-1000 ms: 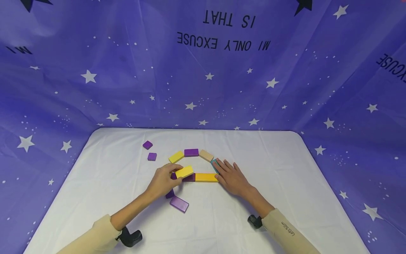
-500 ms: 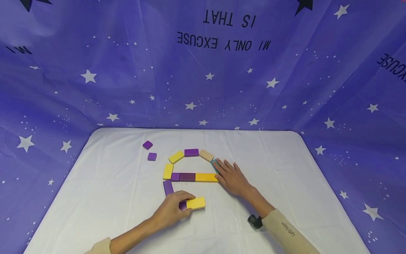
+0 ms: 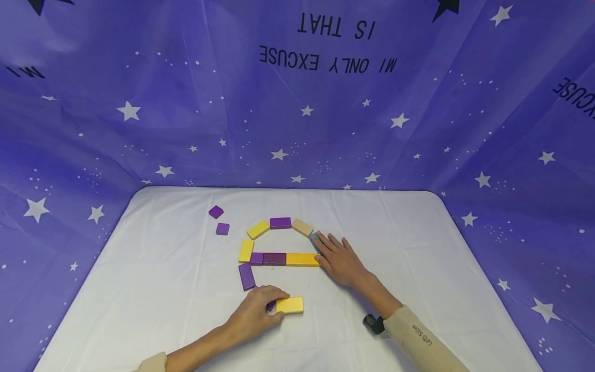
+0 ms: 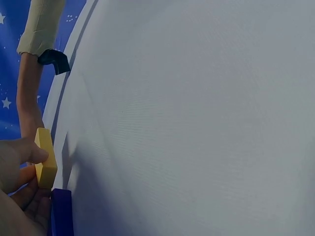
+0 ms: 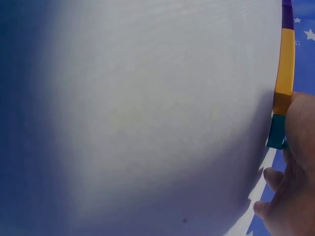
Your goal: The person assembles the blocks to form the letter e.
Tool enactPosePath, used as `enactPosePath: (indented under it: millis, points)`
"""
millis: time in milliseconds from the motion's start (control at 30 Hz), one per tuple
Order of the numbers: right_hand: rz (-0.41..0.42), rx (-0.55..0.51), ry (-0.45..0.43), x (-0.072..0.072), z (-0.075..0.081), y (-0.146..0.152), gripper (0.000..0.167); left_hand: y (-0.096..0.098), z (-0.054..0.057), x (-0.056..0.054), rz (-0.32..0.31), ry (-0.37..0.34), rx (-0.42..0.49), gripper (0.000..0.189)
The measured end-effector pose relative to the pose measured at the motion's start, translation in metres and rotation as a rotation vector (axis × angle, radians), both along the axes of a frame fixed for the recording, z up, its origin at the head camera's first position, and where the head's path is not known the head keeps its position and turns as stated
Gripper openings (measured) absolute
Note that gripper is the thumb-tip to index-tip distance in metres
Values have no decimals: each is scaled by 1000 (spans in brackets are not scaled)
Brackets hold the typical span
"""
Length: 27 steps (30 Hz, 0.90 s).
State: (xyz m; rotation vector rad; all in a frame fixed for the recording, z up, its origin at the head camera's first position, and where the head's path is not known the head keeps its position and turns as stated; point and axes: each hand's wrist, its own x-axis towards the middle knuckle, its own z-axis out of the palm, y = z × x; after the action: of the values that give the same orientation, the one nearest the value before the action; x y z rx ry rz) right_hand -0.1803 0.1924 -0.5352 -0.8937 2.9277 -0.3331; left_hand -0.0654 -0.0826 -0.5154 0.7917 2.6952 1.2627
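My left hand (image 3: 254,313) pinches a yellow block (image 3: 290,305) near the front end of a curved row of blocks. In the left wrist view, thumb and fingers grip this block beside a purple block (image 4: 62,214). The hand partly covers the row's front purple block in the head view. My right hand (image 3: 343,260) lies with fingers extended over a teal block (image 3: 315,242), its thumb touching the end of a long orange block (image 3: 302,260). In the right wrist view the teal block (image 5: 277,131) stands against the orange block's end.
The curve holds yellow blocks (image 3: 246,250), a purple block (image 3: 280,223) and a tan block (image 3: 302,227). A dark purple block (image 3: 275,259) continues the straight bar. Two small purple blocks (image 3: 222,229) lie apart at the left on the white-covered table (image 3: 395,222). A starry curtain hangs behind.
My left hand has carried the yellow block from above the bar's left end towards the front and slightly right, uncovering the yellow and purple blocks at the left. My right hand has stayed put.
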Motion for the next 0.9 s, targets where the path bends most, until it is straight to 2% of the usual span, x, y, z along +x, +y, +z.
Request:
enactPosePath:
  millis: [200,600,900]
  points:
    - [-1,3,2,0,-1,0,57,3,-2,1,-7,15,-9,35]
    - [-2,-5,9,-1,-1,0,56,5,-7,1,20,59,-35,33]
    - [-10,9,-5,0,-1,-1,57,7,-11,1,25,115,-66,32]
